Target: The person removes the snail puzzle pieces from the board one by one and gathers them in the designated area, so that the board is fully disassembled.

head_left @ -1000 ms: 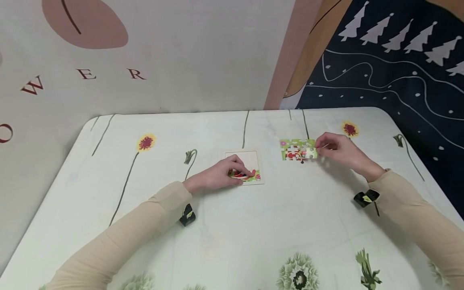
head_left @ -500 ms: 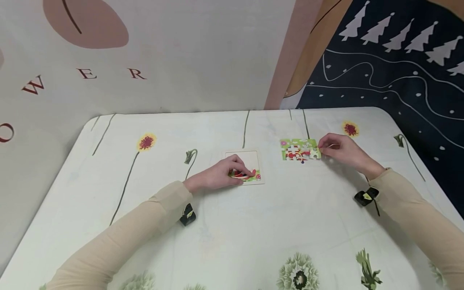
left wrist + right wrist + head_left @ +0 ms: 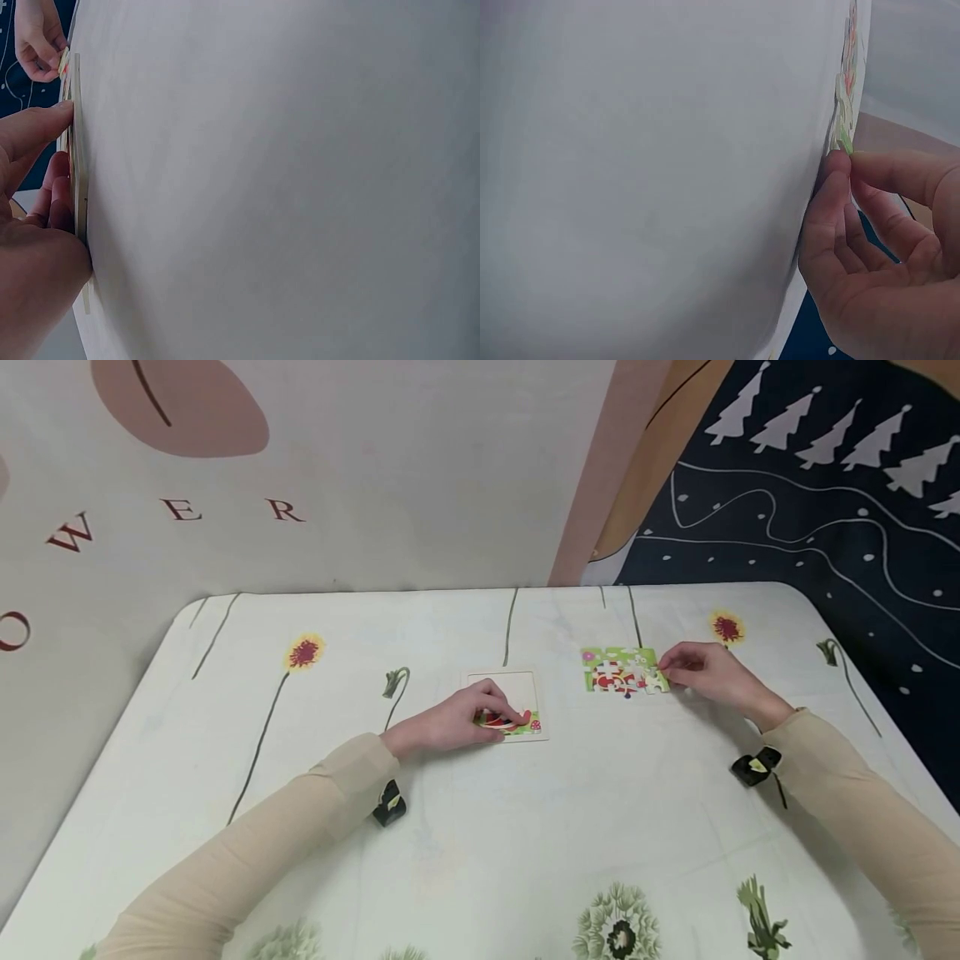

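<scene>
My left hand [image 3: 467, 720] rests on a square puzzle board [image 3: 504, 683], its fingers pressing the picture pieces along the near side. The far part of the board shows bare inside its pale rim. To the right lies a cluster of jigsaw pieces [image 3: 606, 678] in green, red and white, loosely set together. At that cluster's right end, my right hand [image 3: 708, 673] pinches a puzzle piece [image 3: 844, 141] between thumb and fingertip. Its green edge shows in the right wrist view. Most of this piece's face is hard to make out.
A white cloth with printed flowers covers the table [image 3: 480, 827]. Behind it stands a pale printed backdrop [image 3: 420, 527], with a dark tree-patterned part [image 3: 795, 510] at the right. Black wrist cameras sit on both sleeves.
My right hand has shifted slightly right with the puzzle piece at the cluster's right end. My left hand stays put on the board.
</scene>
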A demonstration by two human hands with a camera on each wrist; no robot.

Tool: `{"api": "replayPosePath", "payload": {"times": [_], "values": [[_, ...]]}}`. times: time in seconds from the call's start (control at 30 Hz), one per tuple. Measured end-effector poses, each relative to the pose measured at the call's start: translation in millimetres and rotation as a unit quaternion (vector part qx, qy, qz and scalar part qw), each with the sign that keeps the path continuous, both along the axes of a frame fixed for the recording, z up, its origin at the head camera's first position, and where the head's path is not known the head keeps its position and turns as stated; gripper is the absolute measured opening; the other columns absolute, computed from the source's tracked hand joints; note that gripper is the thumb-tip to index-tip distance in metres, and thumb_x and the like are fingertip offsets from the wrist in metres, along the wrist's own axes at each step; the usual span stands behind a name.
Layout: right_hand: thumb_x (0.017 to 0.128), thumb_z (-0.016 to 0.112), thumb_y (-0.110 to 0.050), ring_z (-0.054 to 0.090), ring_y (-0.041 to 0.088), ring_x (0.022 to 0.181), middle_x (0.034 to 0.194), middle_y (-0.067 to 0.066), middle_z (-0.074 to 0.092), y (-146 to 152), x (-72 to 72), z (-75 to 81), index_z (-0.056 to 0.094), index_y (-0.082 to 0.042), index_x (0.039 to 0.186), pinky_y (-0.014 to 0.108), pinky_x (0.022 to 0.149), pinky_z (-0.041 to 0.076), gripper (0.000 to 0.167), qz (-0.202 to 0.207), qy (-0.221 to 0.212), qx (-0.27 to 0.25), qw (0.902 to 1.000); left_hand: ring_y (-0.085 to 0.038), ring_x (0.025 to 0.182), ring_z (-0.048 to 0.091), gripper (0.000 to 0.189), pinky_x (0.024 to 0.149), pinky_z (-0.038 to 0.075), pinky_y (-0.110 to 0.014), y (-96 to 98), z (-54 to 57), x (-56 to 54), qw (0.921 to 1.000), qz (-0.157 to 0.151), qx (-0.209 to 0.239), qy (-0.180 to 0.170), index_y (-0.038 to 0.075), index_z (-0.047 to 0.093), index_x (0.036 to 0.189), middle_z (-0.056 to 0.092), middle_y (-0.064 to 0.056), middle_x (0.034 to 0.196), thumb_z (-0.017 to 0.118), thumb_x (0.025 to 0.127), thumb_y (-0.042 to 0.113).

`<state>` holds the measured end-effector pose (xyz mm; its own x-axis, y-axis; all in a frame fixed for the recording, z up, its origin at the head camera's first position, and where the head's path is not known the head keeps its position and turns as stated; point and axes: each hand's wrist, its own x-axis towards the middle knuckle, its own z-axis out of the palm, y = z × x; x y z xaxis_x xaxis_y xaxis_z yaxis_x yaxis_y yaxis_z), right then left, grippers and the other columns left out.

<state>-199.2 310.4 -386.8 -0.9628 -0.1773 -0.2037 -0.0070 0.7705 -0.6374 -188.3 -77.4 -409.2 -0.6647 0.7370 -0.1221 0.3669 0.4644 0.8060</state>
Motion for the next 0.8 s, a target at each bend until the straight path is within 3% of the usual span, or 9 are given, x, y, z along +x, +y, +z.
{"api": "replayPosePath", "payload": {"times": [0.47, 0.8], "values": [[0.098, 0.060, -0.013, 0.053, 0.014, 0.082, 0.104, 0.016, 0.066, -2.1, -1.2, -0.3, 0.065, 0.002, 0.111, 0.024, 0.068, 0.043, 0.020, -0.001, -0.002, 0.007, 1.0000, -0.019, 0.104, 0.050, 0.030, 0.085, 0.039, -0.026, 0.3, 0.7, -0.5, 1.0000, 0.001, 0.002, 0.002, 0.010, 0.074, 0.118, 0.055, -0.008, 0.114, 0.070, 0.089, 0.004], [0.098, 0.061, -0.015, 0.054, 0.016, 0.091, 0.110, 0.018, 0.064, -1.8, -1.1, 0.0, 0.064, 0.003, 0.114, 0.019, 0.074, 0.043, 0.023, 0.003, -0.005, 0.011, 0.9999, -0.020, 0.107, 0.051, 0.031, 0.089, 0.040, -0.028, 0.1, -1.6, -1.1, 1.0000, 0.001, 0.004, -0.001, 0.010, 0.074, 0.119, 0.054, -0.008, 0.114, 0.070, 0.089, 0.004]]}}
